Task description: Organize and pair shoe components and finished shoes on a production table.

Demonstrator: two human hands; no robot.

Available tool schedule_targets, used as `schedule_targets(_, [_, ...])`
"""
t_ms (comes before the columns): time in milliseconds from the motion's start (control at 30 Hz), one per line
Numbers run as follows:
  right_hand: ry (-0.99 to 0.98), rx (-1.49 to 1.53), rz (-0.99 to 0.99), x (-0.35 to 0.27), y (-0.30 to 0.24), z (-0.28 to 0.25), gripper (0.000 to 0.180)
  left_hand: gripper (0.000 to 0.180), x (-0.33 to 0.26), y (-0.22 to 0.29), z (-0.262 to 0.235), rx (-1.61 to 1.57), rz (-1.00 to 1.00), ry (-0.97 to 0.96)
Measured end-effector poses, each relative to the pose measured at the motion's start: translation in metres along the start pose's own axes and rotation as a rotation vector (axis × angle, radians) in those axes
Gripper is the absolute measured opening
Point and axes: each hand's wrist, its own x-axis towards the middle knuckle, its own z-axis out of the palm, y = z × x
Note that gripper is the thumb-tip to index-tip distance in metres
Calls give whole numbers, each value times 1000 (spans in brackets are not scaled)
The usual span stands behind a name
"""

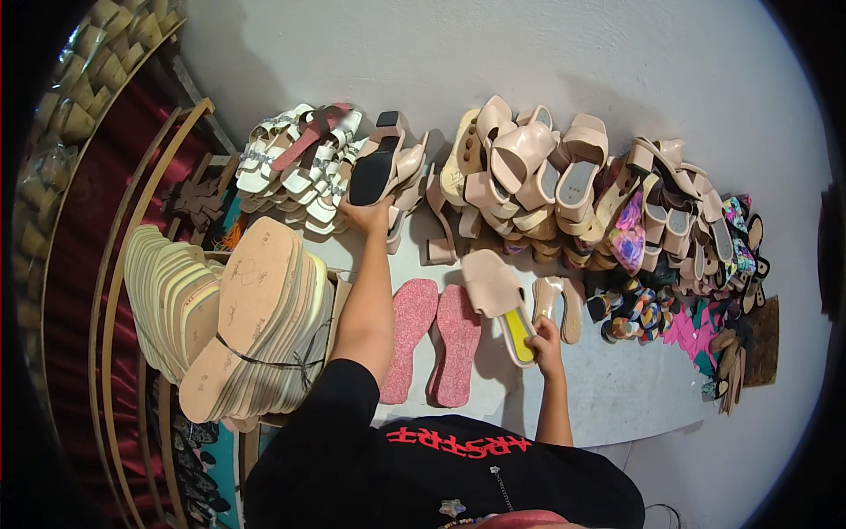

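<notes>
My left hand (368,214) is closed on the near end of a beige heeled sandal (374,172), turned so its black sole shows, at the back of the table. Its fingers are partly hidden behind the sandal. My right hand (546,346) grips a beige slide sandal (493,286) by its near edge; a yellow patch lies on the footbed. Between my arms, pink speckled soles (410,339) lie flat, with another pink sole (456,344) beside them. Just right of the slide rests a pair of tan sandals with clear straps (570,310).
Bundled insoles (260,282) stand in stacks at the left, tied with a black strip. White sandals (304,172) and a heap of beige heeled sandals (520,167) line the wall. Colourful block heels (634,310) and pink scraps (692,337) lie at the right.
</notes>
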Motion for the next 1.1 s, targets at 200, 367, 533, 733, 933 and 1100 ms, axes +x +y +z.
schedule_targets(200, [176,105,-16,-9,53,-7,16,75,-11,17,-3,170,83,3])
schedule_targets(367, [219,72,76,-9,72,10,13,77,-7,31,-19,73,26,-143])
schedule_targets(533, [296,-674,32,-5,81,-9,14,81,-6,46,-25,-18,63,-184])
schedule_targets(733, [461,-1040,-223,2,3,31,35,82,-35,57,-38,-183,-79,-114])
schedule_targets(933, [-32,-630,-585,40,-80,87,37,84,-89,85,-77,-279,137,-73])
schedule_targets(1100, [-208,-539,-309,55,-117,138,81,83,-141,105,-111,-517,208,-66])
